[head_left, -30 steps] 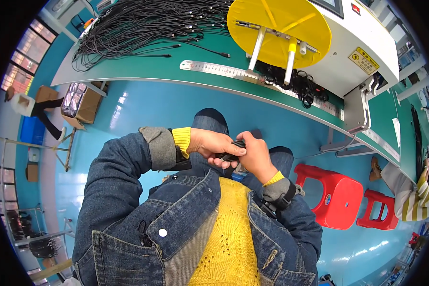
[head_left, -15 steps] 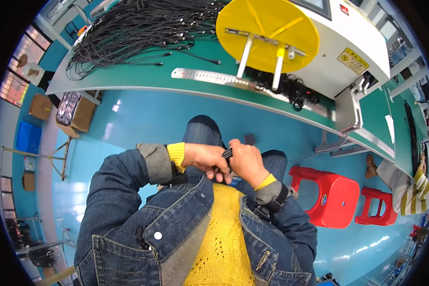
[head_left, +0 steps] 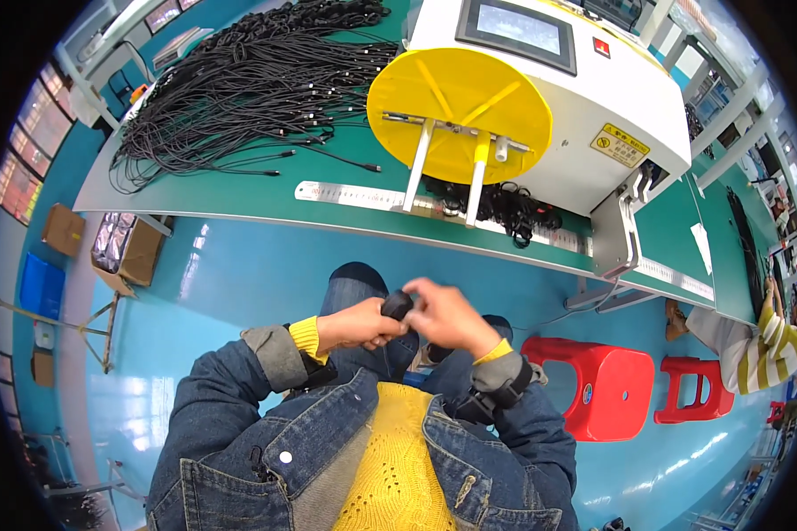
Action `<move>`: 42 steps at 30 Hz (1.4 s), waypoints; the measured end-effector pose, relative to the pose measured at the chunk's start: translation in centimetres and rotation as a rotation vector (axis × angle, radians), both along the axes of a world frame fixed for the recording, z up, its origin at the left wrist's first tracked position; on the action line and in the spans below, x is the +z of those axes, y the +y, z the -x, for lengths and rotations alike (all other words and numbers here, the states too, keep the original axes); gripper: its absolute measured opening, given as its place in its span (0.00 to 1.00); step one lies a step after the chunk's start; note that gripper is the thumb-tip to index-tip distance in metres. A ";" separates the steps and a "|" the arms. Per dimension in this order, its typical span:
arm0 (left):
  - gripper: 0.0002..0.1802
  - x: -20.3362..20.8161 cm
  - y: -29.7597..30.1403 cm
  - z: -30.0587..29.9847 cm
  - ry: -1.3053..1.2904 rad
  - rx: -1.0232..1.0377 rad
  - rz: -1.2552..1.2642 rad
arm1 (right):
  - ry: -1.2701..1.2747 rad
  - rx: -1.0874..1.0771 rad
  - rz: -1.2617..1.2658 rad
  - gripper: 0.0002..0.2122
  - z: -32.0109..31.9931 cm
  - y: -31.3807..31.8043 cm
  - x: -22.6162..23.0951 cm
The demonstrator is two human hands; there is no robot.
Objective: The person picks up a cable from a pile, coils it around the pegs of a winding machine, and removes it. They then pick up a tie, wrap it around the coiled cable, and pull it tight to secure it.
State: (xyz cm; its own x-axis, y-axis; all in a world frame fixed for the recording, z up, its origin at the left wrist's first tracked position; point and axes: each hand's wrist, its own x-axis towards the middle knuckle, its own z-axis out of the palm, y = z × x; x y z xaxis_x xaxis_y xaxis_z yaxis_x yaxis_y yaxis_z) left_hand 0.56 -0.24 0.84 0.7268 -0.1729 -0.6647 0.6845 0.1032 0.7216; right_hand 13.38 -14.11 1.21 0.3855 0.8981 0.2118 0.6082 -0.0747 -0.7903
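Note:
A small, tight black cable coil [head_left: 398, 305] is held in front of my lap. My left hand [head_left: 356, 326] grips it from the left, with the fingers wrapped round its lower part. From the right, my right hand [head_left: 452, 317] presses bent fingers and thumb to the coil's edge; what lies between those fingertips is too small to make out. Both hands are above my knees, nearer to me than the table edge.
Along the far side runs a green table [head_left: 230, 193] with a heap of black cables [head_left: 266, 97] and a steel ruler [head_left: 345, 195]. A white machine [head_left: 584, 115] with a yellow disc [head_left: 460, 97] stands there. Red stools [head_left: 613, 389] are at right, near another person's striped sleeve [head_left: 762, 358].
My hands have moved slightly left, and the right fingers have lifted and partly unwrapped. The black coil now shows above my left fist. The view has tilted up, showing more of the machine.

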 end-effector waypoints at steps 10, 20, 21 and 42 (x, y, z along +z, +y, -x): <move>0.05 1.6 -0.2 -2.1 -0.301 0.429 -0.018 | -0.636 -0.570 -0.159 0.07 -7.1 6.3 -0.4; 0.06 2.2 1.8 -5.6 -0.584 0.638 -0.024 | 1.157 -0.323 -0.295 0.07 -4.3 3.1 2.0; 0.06 2.4 1.4 -5.8 -0.589 0.639 -0.002 | 1.288 -0.256 -0.282 0.06 -3.8 2.7 1.8; 0.06 1.1 -2.5 -2.9 -0.406 0.338 -0.008 | 1.156 -0.134 -0.019 0.09 1.2 -5.6 -0.1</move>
